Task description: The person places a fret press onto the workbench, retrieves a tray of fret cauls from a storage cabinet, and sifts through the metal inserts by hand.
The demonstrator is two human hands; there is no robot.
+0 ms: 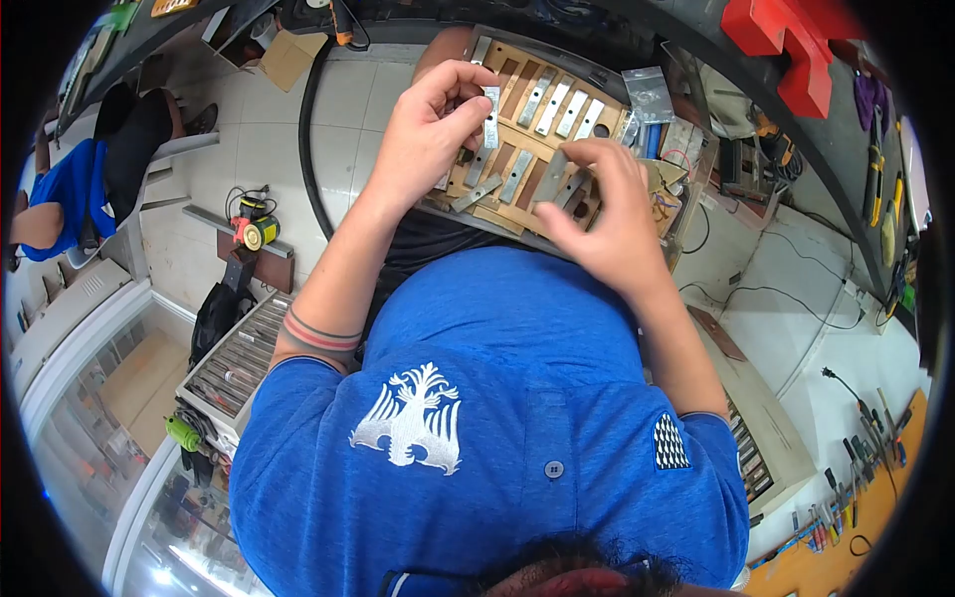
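My left hand (430,129) is closed, thumb and forefinger pinching a flat metal bar with a hole (491,117) over the left part of a wooden tray (527,139). At the tray's front right, my right hand (619,211) spans a greyer metal bar (552,177), with thumb at one end and forefinger at the other. Several similar drilled bars lie in the tray's slots, among them a shiny bar (554,106) towards the back. One loose bar (477,193) rests askew near the front edge. The left hand's lower fingers are partly hidden.
A clear plastic bag (648,95) lies at the tray's right corner. A red metal block (781,45) juts in above. To the left are a black hose (311,139), a yellow-and-red power tool (257,231) and a box of metal strips (239,358). Another person (75,194) sits far left.
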